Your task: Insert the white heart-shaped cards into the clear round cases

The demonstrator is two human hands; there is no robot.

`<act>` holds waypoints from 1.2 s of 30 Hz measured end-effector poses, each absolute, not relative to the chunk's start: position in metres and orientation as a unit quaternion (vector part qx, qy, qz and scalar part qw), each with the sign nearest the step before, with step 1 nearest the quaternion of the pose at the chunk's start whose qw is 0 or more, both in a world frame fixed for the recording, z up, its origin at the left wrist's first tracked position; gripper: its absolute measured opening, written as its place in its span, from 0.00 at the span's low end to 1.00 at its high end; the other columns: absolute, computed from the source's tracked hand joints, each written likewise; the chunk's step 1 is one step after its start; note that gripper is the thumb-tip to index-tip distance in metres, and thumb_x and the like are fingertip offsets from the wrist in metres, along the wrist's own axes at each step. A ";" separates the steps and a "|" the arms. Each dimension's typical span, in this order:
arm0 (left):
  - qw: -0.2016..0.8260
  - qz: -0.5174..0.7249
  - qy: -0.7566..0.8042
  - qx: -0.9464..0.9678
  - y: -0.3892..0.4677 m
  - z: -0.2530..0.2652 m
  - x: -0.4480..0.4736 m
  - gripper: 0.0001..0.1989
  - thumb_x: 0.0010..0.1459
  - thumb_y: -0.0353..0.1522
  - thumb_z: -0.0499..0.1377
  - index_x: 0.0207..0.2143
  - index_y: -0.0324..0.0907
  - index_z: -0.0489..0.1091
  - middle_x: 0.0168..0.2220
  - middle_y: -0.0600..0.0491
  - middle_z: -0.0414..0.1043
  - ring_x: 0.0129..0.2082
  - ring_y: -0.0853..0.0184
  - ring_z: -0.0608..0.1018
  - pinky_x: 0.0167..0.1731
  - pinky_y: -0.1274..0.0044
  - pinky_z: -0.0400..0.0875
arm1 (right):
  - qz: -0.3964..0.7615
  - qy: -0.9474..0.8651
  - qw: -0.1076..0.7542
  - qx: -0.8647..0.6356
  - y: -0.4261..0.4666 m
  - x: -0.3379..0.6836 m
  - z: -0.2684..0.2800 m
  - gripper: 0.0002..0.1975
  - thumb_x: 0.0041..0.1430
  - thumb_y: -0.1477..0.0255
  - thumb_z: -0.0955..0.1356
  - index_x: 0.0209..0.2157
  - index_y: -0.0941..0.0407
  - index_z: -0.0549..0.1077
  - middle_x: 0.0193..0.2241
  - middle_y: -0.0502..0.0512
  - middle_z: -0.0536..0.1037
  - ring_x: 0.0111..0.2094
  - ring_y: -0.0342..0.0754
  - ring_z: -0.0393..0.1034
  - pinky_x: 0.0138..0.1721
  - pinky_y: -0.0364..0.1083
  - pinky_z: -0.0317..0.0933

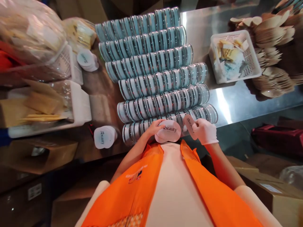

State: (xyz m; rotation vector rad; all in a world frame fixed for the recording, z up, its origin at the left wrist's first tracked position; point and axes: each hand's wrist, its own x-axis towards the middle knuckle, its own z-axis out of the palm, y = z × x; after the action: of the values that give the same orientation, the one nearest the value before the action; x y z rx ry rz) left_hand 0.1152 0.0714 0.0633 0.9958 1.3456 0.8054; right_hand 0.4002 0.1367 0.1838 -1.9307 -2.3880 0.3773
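Note:
My bare left hand [155, 127] grips a stack of white rounded cards [168, 135] printed with "beauty", just in front of my body. In my right hand [206, 131], which wears a white glove, a single similar card [189, 126] is pinched, tilted and a little apart from the stack. Directly beyond both hands, several long rows of round clear containers [161, 75] lie on their sides, packed edge to edge. The nearest row [139, 126] is partly hidden by my left hand and the cards.
More cards stand in piles at the left [104, 137] and farther back [87, 60]. White baskets with packets sit at left [81, 105] and right [254, 67]. Wooden spoons [272, 31] are heaped at the right of the metal table [199, 23]. Cardboard boxes [281, 201] stand below.

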 end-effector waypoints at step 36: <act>0.664 0.292 0.489 0.485 0.066 0.080 0.105 0.29 0.53 0.52 0.68 0.45 0.38 0.78 0.43 0.49 0.80 0.42 0.60 0.79 0.43 0.73 0.73 | 0.312 -0.748 0.044 -0.584 0.142 0.388 0.169 0.11 0.57 0.66 0.68 0.36 0.51 0.84 0.35 0.51 0.85 0.37 0.48 0.78 0.40 0.43 0.66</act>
State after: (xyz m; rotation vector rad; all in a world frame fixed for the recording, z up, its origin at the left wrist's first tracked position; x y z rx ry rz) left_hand 0.1054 0.0661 0.0803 1.0964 1.1042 0.6604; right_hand 0.3884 0.1420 0.1686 -1.7865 -2.2866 0.9535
